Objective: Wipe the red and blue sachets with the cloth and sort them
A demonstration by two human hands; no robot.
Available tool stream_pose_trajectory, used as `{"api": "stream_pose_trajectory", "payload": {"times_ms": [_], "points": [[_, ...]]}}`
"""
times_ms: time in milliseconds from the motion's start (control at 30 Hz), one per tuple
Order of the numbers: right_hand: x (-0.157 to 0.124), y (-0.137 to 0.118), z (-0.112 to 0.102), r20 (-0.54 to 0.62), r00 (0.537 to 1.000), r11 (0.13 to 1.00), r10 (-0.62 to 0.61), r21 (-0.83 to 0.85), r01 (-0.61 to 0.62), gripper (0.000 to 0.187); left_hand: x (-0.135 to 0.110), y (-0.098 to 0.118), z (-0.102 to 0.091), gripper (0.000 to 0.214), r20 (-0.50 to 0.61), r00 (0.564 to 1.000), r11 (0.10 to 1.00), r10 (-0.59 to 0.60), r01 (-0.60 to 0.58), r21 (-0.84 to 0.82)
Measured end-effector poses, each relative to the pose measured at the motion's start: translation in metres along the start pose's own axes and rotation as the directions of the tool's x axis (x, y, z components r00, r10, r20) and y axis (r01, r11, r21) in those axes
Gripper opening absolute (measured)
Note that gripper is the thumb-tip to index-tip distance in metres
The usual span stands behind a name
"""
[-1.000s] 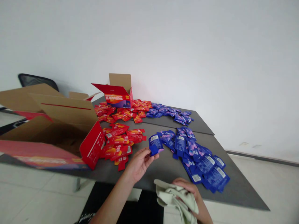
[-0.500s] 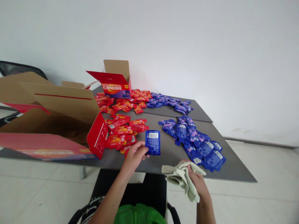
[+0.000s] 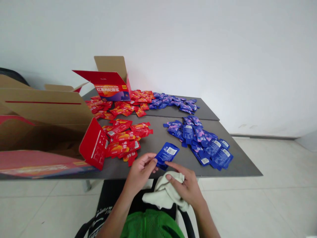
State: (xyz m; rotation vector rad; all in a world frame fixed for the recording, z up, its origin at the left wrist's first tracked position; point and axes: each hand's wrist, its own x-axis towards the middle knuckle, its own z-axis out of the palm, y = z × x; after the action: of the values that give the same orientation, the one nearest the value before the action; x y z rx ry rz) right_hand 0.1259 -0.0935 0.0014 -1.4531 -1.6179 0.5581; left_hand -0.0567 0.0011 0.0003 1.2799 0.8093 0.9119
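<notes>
My left hand (image 3: 141,168) pinches a blue sachet (image 3: 167,154) by its lower corner, just above the front edge of the dark grey table (image 3: 170,145). My right hand (image 3: 186,185) grips a pale green cloth (image 3: 162,195) right below the sachet, with its forefinger stretched toward it. A heap of blue sachets (image 3: 201,142) lies to the right on the table. A heap of red sachets (image 3: 123,138) lies to the left.
A large open cardboard box (image 3: 44,129) with red flaps fills the left side. A smaller open red box (image 3: 111,87) stands at the back, with more red sachets (image 3: 119,105) and blue sachets (image 3: 173,100) beside it. White wall behind, tiled floor around.
My left hand has tilted the blue sachet and drawn it lower, toward me. My right hand has moved left with the cloth, up to the sachet. The view has shifted.
</notes>
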Motion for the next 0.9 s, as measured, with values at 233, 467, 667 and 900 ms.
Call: {"api": "stream_pose_trajectory", "payload": {"times_ms": [233, 467, 667, 900], "points": [[0.0, 0.008, 0.005, -0.243, 0.938, 0.942, 0.245, 0.288, -0.171, 0.063, -0.009, 0.008, 0.003, 0.033, 0.014, 1.0, 0.998, -0.02, 0.02, -0.053], [0.015, -0.005, -0.017, -0.117, 0.954, 0.919, 0.277, 0.321, -0.227, 0.055, -0.019, 0.024, -0.002, 0.03, 0.142, 0.988, 0.998, -0.056, 0.055, 0.01], [0.017, -0.016, -0.01, -0.057, 0.948, 0.895, 0.313, 0.352, -0.274, 0.052, -0.022, 0.022, -0.002, 0.026, 0.114, 0.991, 0.998, -0.065, 0.063, 0.024], [0.018, -0.023, 0.005, -0.253, 0.936, 0.963, 0.243, 0.182, -0.201, 0.055, -0.024, 0.013, -0.01, 0.035, 0.048, 0.984, 0.984, -0.174, 0.176, -0.041]]}}
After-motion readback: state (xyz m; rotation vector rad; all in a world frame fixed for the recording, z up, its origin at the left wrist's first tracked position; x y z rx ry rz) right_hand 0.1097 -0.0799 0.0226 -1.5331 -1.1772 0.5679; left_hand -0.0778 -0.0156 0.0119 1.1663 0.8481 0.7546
